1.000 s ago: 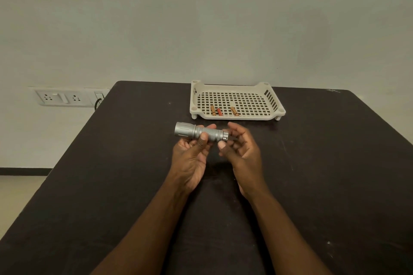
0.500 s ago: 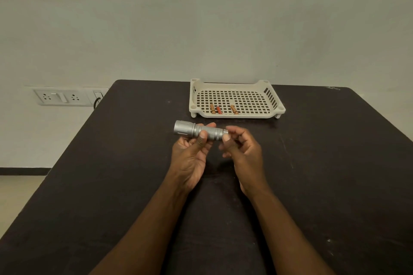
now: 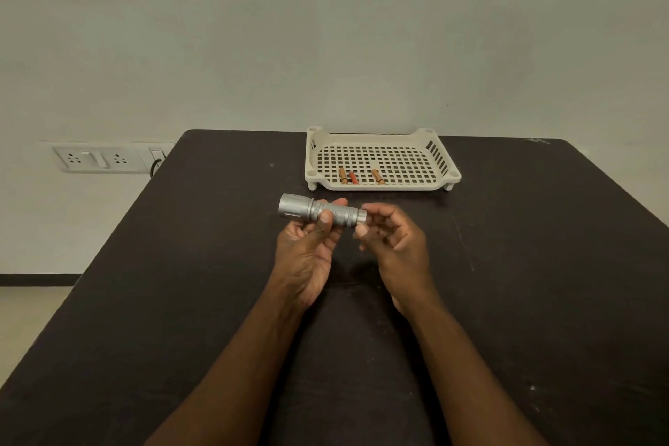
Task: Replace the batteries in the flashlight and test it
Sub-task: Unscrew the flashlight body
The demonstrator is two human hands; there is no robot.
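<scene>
- Flashlight (image 3: 322, 212) lies level above the table (image 3: 543, 264), long axis left-right, head pointing left.
- Left hand (image 3: 307, 253) grips its barrel, thumb on top.
- Right hand (image 3: 394, 243) pinches its tail end with curled fingertips.

left grip (image 3: 311, 246) — thumb up, curled closed | right grip (image 3: 392, 239) — fingertips pinched

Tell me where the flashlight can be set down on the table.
Bare table lies right of the right hand, and left of the left hand to the edge. Tight: between the flashlight and tray, which holds three batteries.
</scene>
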